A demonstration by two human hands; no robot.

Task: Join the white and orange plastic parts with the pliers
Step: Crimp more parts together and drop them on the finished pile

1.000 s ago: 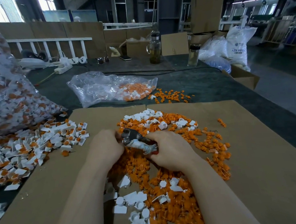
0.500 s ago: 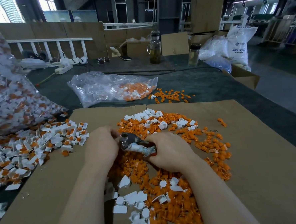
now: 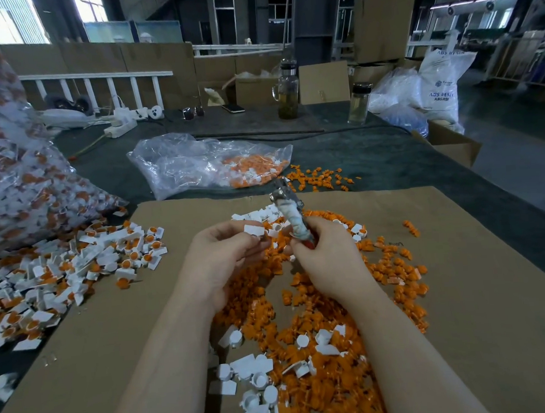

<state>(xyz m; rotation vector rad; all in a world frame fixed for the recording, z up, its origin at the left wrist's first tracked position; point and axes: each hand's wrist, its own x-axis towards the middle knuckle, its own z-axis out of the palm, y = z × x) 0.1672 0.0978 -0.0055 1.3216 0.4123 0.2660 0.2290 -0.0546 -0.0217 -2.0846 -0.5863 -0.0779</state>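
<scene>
My left hand (image 3: 226, 257) pinches a white plastic part (image 3: 254, 230) between thumb and fingertips, just above the pile. My right hand (image 3: 328, 257) grips the pliers (image 3: 290, 210) by the wrapped handles, with the metal jaws pointing up and away from me. The jaws hold nothing that I can see. Loose orange parts (image 3: 322, 311) and white parts (image 3: 259, 376) lie heaped on the brown cardboard sheet (image 3: 479, 321) under both hands. Joined white-and-orange pieces (image 3: 86, 265) lie in a pile to the left.
A large clear bag of joined pieces (image 3: 14, 177) bulges at the left. A half-empty plastic bag (image 3: 208, 162) and scattered orange parts (image 3: 320, 178) lie beyond the cardboard. Two glass bottles (image 3: 288, 90), a power strip (image 3: 121, 126) and boxes stand at the table's far edge.
The pliers were lying sideways between both hands, jaws at my left fingers. My right hand has swung them upright and away. My left hand has drawn back with a white part.
</scene>
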